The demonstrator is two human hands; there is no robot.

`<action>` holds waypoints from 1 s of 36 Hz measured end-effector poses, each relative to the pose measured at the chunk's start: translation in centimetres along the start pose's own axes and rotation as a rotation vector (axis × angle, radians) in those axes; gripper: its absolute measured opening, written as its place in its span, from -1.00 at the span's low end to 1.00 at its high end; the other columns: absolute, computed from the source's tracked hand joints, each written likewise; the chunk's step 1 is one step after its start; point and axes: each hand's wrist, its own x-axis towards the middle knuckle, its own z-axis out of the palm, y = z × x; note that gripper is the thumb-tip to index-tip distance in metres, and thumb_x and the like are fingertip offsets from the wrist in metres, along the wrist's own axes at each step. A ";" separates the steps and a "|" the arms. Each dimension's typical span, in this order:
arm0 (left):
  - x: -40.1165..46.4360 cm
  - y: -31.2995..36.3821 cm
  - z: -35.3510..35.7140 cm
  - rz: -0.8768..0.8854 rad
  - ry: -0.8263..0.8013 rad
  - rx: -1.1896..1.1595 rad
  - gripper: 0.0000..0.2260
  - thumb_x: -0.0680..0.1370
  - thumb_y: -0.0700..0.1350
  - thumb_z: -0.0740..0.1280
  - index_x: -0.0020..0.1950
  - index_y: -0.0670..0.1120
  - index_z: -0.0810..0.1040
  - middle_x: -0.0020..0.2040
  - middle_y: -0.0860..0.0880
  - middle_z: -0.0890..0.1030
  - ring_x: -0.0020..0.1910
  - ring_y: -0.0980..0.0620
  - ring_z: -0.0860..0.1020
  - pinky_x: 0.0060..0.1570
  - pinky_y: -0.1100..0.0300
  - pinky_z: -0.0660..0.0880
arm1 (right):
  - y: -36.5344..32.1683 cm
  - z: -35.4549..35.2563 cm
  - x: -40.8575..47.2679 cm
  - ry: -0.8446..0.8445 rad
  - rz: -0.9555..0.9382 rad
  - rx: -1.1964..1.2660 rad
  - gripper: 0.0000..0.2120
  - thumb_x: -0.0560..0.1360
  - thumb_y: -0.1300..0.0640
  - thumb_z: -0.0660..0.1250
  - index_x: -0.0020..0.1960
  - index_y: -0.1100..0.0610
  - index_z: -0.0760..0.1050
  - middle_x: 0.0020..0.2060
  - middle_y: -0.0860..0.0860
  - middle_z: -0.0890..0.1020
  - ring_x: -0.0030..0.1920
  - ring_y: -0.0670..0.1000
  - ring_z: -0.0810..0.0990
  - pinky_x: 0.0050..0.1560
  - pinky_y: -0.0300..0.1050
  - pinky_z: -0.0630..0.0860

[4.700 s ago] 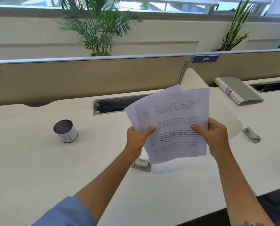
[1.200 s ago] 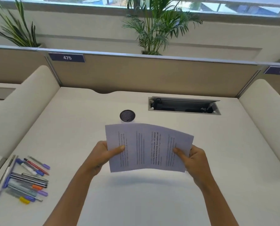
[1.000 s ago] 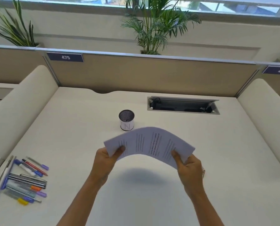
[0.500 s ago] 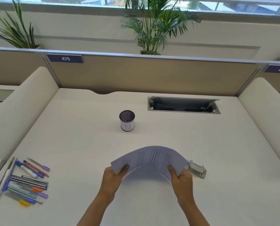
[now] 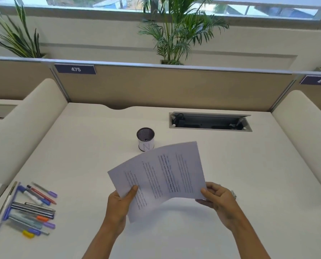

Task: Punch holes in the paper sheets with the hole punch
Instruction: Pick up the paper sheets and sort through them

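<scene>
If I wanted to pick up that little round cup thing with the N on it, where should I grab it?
Probably around its side wall, coming down from above or from the front. The mesh cup stands upright and apart on the desk, round and narrow enough for fingers to wrap. The paper sheets in the left hand and right hand overlap its lower right edge.

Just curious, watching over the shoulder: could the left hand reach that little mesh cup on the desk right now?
Probably not yet: the left hand grips the paper sheets, which it would have to release first. The mesh cup stands unobstructed just beyond them.
</scene>
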 end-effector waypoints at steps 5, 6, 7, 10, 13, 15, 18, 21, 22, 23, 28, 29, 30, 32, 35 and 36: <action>-0.9 -0.4 0.8 -0.046 0.006 -0.140 -0.78 0.62 -0.21 0.46 0.27 -0.09 0.69 0.19 -0.09 0.79 0.16 -0.20 0.72 0.24 -0.16 0.62 | 1.2 3.2 0.0 0.004 0.009 0.267 -0.31 0.15 0.05 0.81 0.19 0.22 0.68 0.14 0.24 0.73 0.07 0.23 0.76 0.23 0.31 0.67; -1.2 -0.4 1.1 -0.059 0.004 -0.175 -0.79 0.63 -0.22 0.44 0.26 -0.08 0.68 0.19 -0.09 0.79 0.15 -0.19 0.72 0.24 -0.15 0.62 | 1.4 4.3 -0.1 0.017 0.018 0.309 -0.28 0.13 0.06 0.82 0.21 0.23 0.66 0.13 0.23 0.73 0.07 0.23 0.76 0.20 0.29 0.69; -1.5 -0.5 1.5 -0.072 0.002 -0.205 -0.80 0.63 -0.22 0.44 0.25 -0.07 0.68 0.19 -0.08 0.79 0.14 -0.18 0.72 0.25 -0.14 0.61 | 1.7 5.4 -0.2 0.026 0.024 0.334 -0.28 0.15 0.07 0.81 0.23 0.23 0.64 0.13 0.23 0.73 0.07 0.23 0.75 0.17 0.26 0.71; -2.3 -0.8 2.5 -0.115 -0.005 -0.264 -0.81 0.64 -0.22 0.43 0.22 -0.04 0.68 0.18 -0.11 0.79 0.16 -0.21 0.70 0.23 -0.14 0.60 | 1.7 8.9 -1.0 0.039 0.039 0.314 -0.53 0.47 0.17 0.58 0.34 0.22 0.59 0.23 0.21 0.73 0.17 0.24 0.73 0.21 0.25 0.68; -3.1 -1.0 3.4 -0.138 -0.037 -0.279 -0.77 0.62 -0.22 0.44 0.26 -0.03 0.66 0.17 -0.10 0.79 0.15 -0.20 0.71 0.14 -0.10 0.65 | 1.7 10.6 -1.1 0.122 0.053 0.260 -0.66 0.59 0.25 0.45 0.35 0.12 0.60 0.21 0.11 0.76 0.20 0.19 0.74 0.20 0.22 0.68; -3.5 -0.9 3.6 -0.134 -0.064 -0.268 -0.70 0.56 -0.22 0.47 0.28 -0.03 0.65 0.16 -0.07 0.79 0.13 -0.13 0.74 0.09 -0.08 0.70 | 1.1 10.9 -1.0 0.176 0.035 0.204 -0.70 0.60 0.25 0.45 0.32 0.07 0.62 0.18 0.03 0.78 0.17 0.12 0.76 0.14 0.16 0.69; -3.3 -0.6 2.8 -0.108 -0.108 -0.229 -0.60 0.47 -0.20 0.49 0.31 -0.05 0.65 0.20 -0.05 0.79 0.15 -0.06 0.76 0.01 0.03 0.74 | -0.2 10.1 -0.9 0.216 -0.013 0.084 -0.73 0.62 0.24 0.44 0.30 0.07 0.63 0.13 -0.01 0.79 0.10 0.03 0.78 0.04 0.06 0.70; -2.1 0.3 0.7 -0.102 -0.225 -0.183 -0.57 0.58 -0.19 0.44 0.46 -0.10 0.59 0.38 -0.16 0.69 0.29 -0.12 0.71 0.07 0.02 0.73 | -1.9 8.5 -0.6 0.201 -0.042 -0.046 -0.77 0.63 0.24 0.43 0.27 0.09 0.66 0.11 -0.02 0.80 0.08 0.03 0.79 0.06 0.06 0.70; -1.7 0.8 -0.1 -0.094 -0.289 -0.161 -0.59 0.63 -0.19 0.43 0.49 -0.10 0.58 0.41 -0.19 0.66 0.32 -0.14 0.69 0.10 -0.01 0.72 | -2.5 8.0 -0.5 0.186 -0.046 -0.076 -0.77 0.62 0.24 0.43 0.27 0.11 0.66 0.11 -0.01 0.80 0.09 0.04 0.79 0.08 0.06 0.70; -1.3 1.5 -0.9 -0.085 -0.358 -0.135 -0.59 0.65 -0.16 0.41 0.51 -0.08 0.58 0.43 -0.21 0.65 0.33 -0.15 0.67 0.12 -0.04 0.70 | -3.1 7.5 -0.3 0.168 -0.054 -0.100 -0.76 0.62 0.25 0.43 0.27 0.13 0.66 0.12 0.00 0.80 0.10 0.05 0.79 0.09 0.06 0.71; -0.2 5.5 -1.7 -0.060 -0.575 0.100 -0.50 0.62 0.03 0.44 0.56 0.01 0.53 0.45 -0.19 0.63 0.35 -0.28 0.64 0.31 -0.25 0.57 | -5.3 5.9 0.0 0.102 -0.099 -0.241 -0.75 0.62 0.24 0.44 0.29 0.16 0.66 0.12 0.01 0.80 0.10 0.10 0.79 0.11 0.10 0.72; -0.3 6.2 -1.1 -0.036 -0.581 0.155 -0.56 0.65 -0.02 0.40 0.54 0.02 0.56 0.42 -0.17 0.66 0.33 -0.25 0.67 0.28 -0.20 0.60 | -5.7 5.9 0.0 0.082 -0.107 -0.268 -0.76 0.63 0.23 0.43 0.29 0.13 0.66 0.12 -0.02 0.80 0.09 0.08 0.79 0.08 0.06 0.73; -0.3 6.8 -0.4 -0.008 -0.585 0.201 -0.61 0.66 -0.06 0.40 0.51 0.01 0.58 0.38 -0.15 0.69 0.31 -0.21 0.69 0.25 -0.12 0.65 | -6.1 6.0 -0.2 0.065 -0.119 -0.293 -0.77 0.64 0.22 0.43 0.28 0.10 0.66 0.11 -0.05 0.80 0.08 0.06 0.79 0.03 0.00 0.74; -0.6 7.9 1.4 0.043 -0.586 0.257 -0.65 0.65 -0.09 0.43 0.44 -0.04 0.63 0.32 -0.11 0.73 0.28 -0.17 0.72 0.19 -0.02 0.69 | -6.6 6.2 -0.4 0.041 -0.150 -0.338 -0.80 0.65 0.20 0.41 0.25 0.04 0.67 0.09 -0.09 0.80 0.05 0.01 0.79 -0.04 -0.09 0.74; -0.8 8.7 3.9 0.087 -0.525 0.255 -0.70 0.62 -0.11 0.46 0.34 -0.11 0.69 0.25 -0.10 0.76 0.21 -0.17 0.74 0.18 -0.05 0.70 | -6.9 6.6 -0.8 0.022 -0.187 -0.380 -0.82 0.66 0.18 0.40 0.23 0.04 0.68 0.07 -0.11 0.80 0.03 0.00 0.79 -0.02 -0.07 0.75; -0.8 8.7 4.5 0.094 -0.492 0.238 -0.73 0.62 -0.12 0.47 0.32 -0.12 0.70 0.23 -0.11 0.77 0.19 -0.19 0.75 0.19 -0.10 0.70 | -6.9 6.8 -0.9 0.018 -0.198 -0.401 -0.83 0.67 0.17 0.39 0.22 0.03 0.68 0.06 -0.13 0.80 0.03 0.00 0.79 -0.01 -0.05 0.75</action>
